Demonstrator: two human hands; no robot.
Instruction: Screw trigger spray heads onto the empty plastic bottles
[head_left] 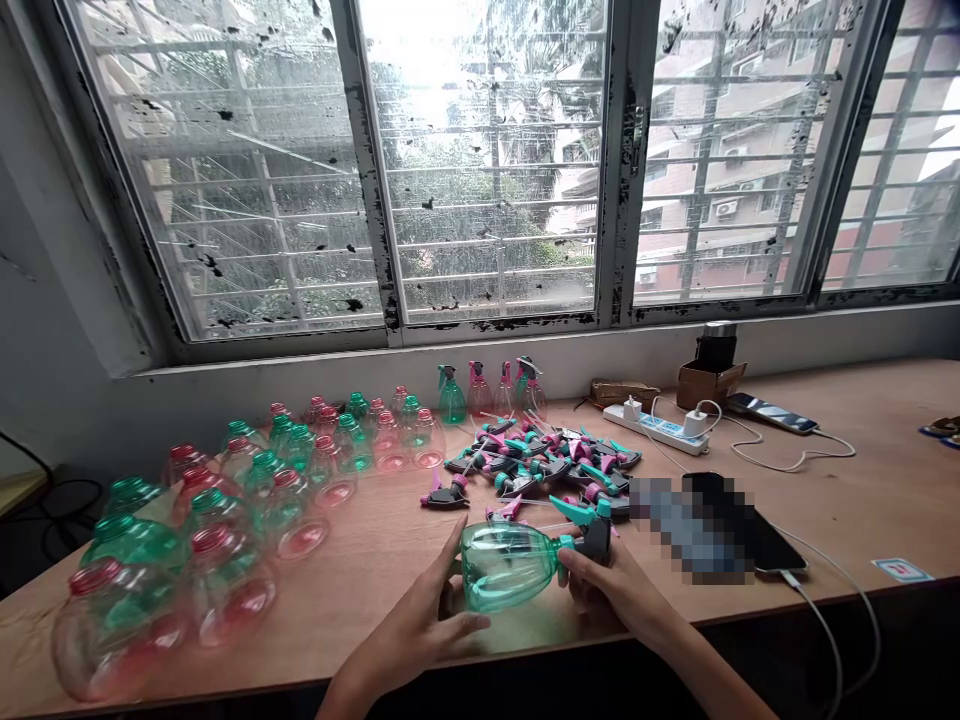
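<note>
A clear green spray bottle lies sideways in the air just above the table's front edge. My left hand is closed round its base end, thumb on the near side. At the neck, my right hand grips the collar below a grey and teal trigger head, which sits on the bottle's mouth. How tightly the head is screwed on cannot be seen. Just beyond the bottle lies a heap of loose trigger heads in pink, teal and grey, some with thin tubes.
Rows of headless green and red-tinted bottles fill the table's left side. Several bottles with trigger heads stand by the window wall. To the right lie a power strip, a phone on a cable, another phone and a cardboard box.
</note>
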